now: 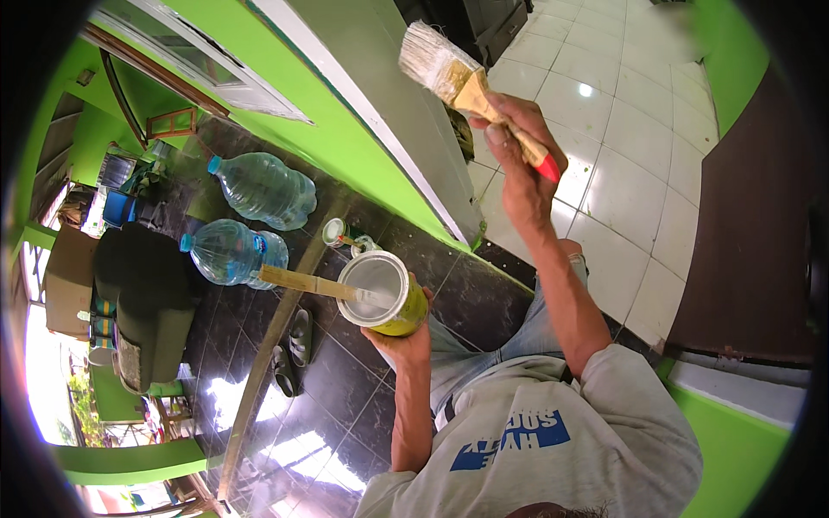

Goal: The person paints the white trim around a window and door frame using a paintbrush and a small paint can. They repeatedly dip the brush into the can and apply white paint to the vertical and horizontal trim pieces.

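Note:
My right hand (pixel 522 160) is closed round the wooden handle, tipped red, of a wide paintbrush (pixel 458 79), raised bristles-up beside the doorway, its bristles coated pale. Lower and left of it, my left hand (pixel 395 344) grips a yellow paint can (pixel 401 315) with pale grey-white contents. A bamboo stick (pixel 304 281) rests in the can, jutting out leftward over the rim. Just beyond the can, small cans (pixel 333 231) stand on the dark floor, one with a brush or stick across it, partly hidden.
Two large water bottles (pixel 263 186) lie left of a green wall (pixel 345 142) with a white edge. Sandals (pixel 300 337), a long pole or strip (pixel 263 397) and a dark sofa (pixel 142 311) are at left. White tiles (pixel 604 104) run through the doorway beside a brown door (pixel 738 250).

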A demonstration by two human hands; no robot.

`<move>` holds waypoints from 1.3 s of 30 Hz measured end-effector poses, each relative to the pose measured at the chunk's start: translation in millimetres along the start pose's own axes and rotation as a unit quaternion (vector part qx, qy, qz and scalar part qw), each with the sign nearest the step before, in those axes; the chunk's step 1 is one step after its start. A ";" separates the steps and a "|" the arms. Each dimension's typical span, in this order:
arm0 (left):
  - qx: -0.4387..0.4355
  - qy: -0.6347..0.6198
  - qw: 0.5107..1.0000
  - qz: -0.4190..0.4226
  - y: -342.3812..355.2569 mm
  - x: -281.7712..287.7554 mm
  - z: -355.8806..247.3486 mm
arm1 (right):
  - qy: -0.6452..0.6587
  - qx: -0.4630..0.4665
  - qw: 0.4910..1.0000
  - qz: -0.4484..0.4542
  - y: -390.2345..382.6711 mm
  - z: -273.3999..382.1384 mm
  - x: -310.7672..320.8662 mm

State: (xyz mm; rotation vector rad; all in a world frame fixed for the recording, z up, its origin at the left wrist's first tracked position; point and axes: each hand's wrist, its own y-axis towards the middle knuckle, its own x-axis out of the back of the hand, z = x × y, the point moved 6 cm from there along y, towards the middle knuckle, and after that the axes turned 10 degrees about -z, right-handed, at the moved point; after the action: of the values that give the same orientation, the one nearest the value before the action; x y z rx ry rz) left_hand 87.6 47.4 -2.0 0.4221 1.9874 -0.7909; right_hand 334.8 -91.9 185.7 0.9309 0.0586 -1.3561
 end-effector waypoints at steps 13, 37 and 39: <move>0.010 -0.013 0.999 0.037 1.6 5.6 2.9 | -0.187 -0.077 0.959 0.197 12.1 -56.6 64.3; 0.018 -0.013 0.998 0.059 1.9 3.2 7.1 | -0.172 -0.002 0.961 0.217 33.3 -51.8 53.0; 0.017 -0.015 0.998 0.050 3.6 5.1 6.8 | -0.172 -0.033 0.959 0.223 49.3 -38.4 48.5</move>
State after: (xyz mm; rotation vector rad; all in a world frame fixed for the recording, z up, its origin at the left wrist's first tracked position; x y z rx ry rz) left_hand 91.4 45.3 -10.2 0.5219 1.9117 -0.7639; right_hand 407.3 -111.4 160.7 0.5919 -0.3525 -1.0657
